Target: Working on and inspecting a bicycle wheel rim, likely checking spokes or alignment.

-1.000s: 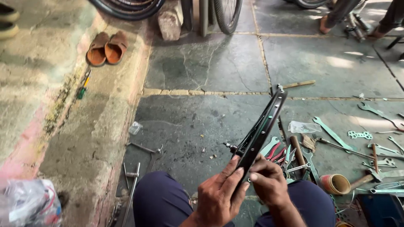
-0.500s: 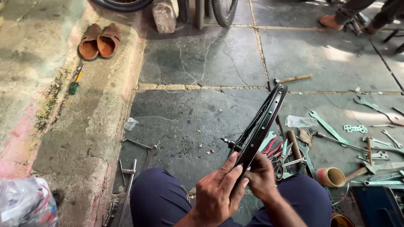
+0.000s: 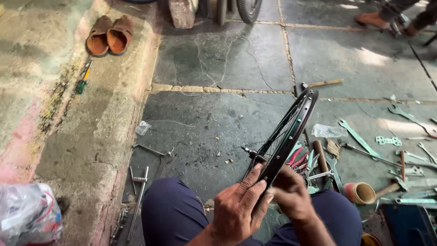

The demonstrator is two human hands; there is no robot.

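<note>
A black spoked bicycle wheel rim (image 3: 296, 125) stands nearly edge-on in front of my knees, its axle (image 3: 249, 151) sticking out to the left. My left hand (image 3: 239, 207) grips the near part of the rim from the left, fingers pressed flat against it. On the rim's other side my right hand (image 3: 291, 193) is curled around the same lower section. Both hands hover above my dark blue trousers (image 3: 175, 209).
Several wrenches, pliers and a hammer (image 3: 364, 146) lie scattered on the stone floor at right, with a small cup (image 3: 359, 192). Metal tools (image 3: 145, 171) lie left of my knee. Sandals (image 3: 109, 34) sit on the raised ledge, a plastic bag (image 3: 27, 212) lower left, another person's feet (image 3: 382, 18) far right.
The view has tilted downward and slightly right. My hands kept hold of the rim, with the left hand's fingers shifting along it; the wheel stays in about the same pose.
</note>
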